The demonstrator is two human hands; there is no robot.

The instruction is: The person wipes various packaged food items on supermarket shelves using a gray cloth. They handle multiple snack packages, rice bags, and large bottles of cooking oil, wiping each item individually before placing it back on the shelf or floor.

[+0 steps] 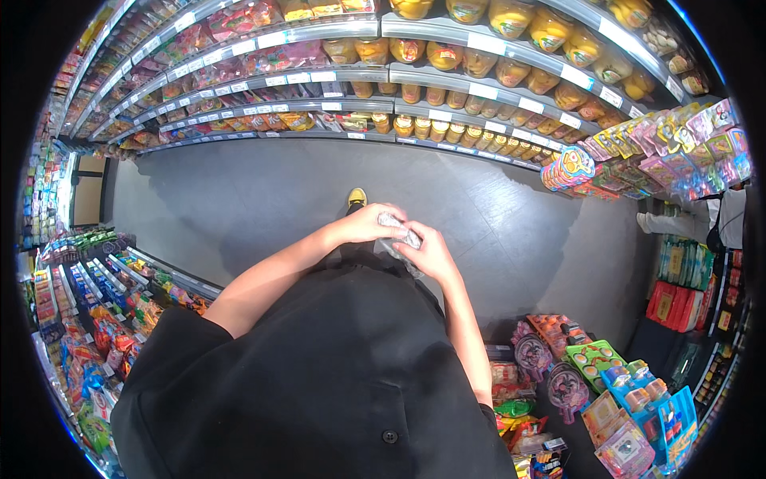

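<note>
Both hands are together in front of my waist, over the floor. My left hand (370, 223) grips one end of a crumpled, silvery clear plastic wrapping (412, 238). Close beside it, my right hand (429, 250) pinches the same wrapping, with the fingers curled over its other end. A looser part of it hangs below the hands, between them and my dark shirt (335, 359). What the wrapping contains, if anything, cannot be made out.
Ahead runs a long shelf unit with yellow fruit jars (444, 55) and bagged snacks (239, 18). Snack shelves (114, 323) stand at left. Hanging toy packs (682, 141) jut out at right, more toy packs (598, 362) behind right. Another person's leg (670, 225) shows at far right.
</note>
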